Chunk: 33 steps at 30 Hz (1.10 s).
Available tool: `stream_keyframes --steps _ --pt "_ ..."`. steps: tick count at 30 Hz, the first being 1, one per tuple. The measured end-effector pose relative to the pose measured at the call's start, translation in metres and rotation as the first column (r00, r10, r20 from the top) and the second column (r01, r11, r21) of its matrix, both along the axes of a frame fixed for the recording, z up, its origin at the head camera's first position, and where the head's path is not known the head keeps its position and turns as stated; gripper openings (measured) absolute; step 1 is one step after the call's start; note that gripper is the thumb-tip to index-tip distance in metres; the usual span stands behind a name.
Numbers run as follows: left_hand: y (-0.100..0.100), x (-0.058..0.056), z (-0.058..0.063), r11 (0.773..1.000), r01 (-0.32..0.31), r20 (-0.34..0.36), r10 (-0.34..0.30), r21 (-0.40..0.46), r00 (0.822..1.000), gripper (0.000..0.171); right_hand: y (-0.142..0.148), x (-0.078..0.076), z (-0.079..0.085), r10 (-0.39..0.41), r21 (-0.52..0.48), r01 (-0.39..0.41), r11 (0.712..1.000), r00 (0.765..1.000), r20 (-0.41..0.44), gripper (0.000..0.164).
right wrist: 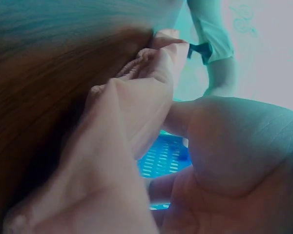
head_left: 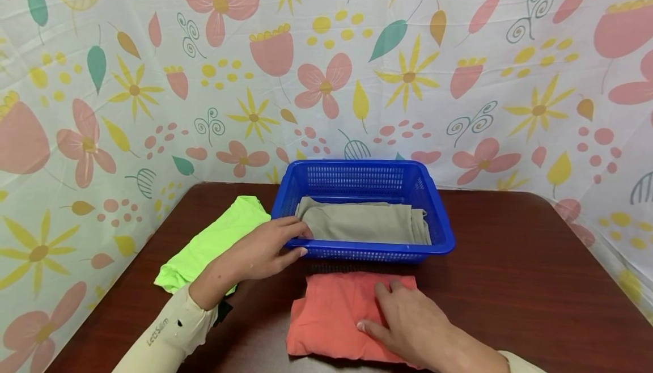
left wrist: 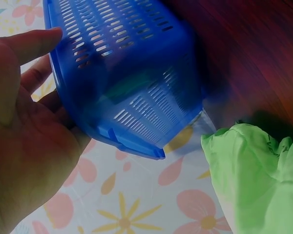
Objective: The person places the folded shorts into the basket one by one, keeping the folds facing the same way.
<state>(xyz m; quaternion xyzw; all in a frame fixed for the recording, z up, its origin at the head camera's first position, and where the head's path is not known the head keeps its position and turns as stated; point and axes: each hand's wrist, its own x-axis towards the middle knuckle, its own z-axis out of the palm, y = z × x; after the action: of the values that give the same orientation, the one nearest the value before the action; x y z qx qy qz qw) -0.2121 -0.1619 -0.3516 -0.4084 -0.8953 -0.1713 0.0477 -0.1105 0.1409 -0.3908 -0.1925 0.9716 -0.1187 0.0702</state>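
Note:
My left hand [head_left: 268,248] holds the near left corner of a blue plastic basket [head_left: 442,217], thumb outside the rim and fingers inside. The left wrist view shows the same hand [left wrist: 29,131] at the basket's rim [left wrist: 63,92]. Inside the basket lies a folded grey-beige cloth [head_left: 362,223]. A folded coral-red cloth [head_left: 336,319] lies flat in front of the basket. On its right part rests my right hand [head_left: 415,325], fingers loosely spread. In the right wrist view the cloth [right wrist: 132,117] shows beside the palm, part of the fingers hidden.
A folded neon-green cloth [head_left: 214,242] lies left of the basket, partly behind the left forearm. Everything stands on a dark brown wooden table [head_left: 502,271]. A floral-printed sheet [head_left: 326,38] hangs behind the table and along its sides.

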Motion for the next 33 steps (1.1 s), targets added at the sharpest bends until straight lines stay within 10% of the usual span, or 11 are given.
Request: stream_keyframes --steps 33 --pt "-0.006 0.011 -0.005 1.0 -0.006 -0.075 0.007 0.023 0.997 0.034 0.033 0.011 0.019 0.075 -0.082 -0.079 0.994 0.996 -0.053 0.042"
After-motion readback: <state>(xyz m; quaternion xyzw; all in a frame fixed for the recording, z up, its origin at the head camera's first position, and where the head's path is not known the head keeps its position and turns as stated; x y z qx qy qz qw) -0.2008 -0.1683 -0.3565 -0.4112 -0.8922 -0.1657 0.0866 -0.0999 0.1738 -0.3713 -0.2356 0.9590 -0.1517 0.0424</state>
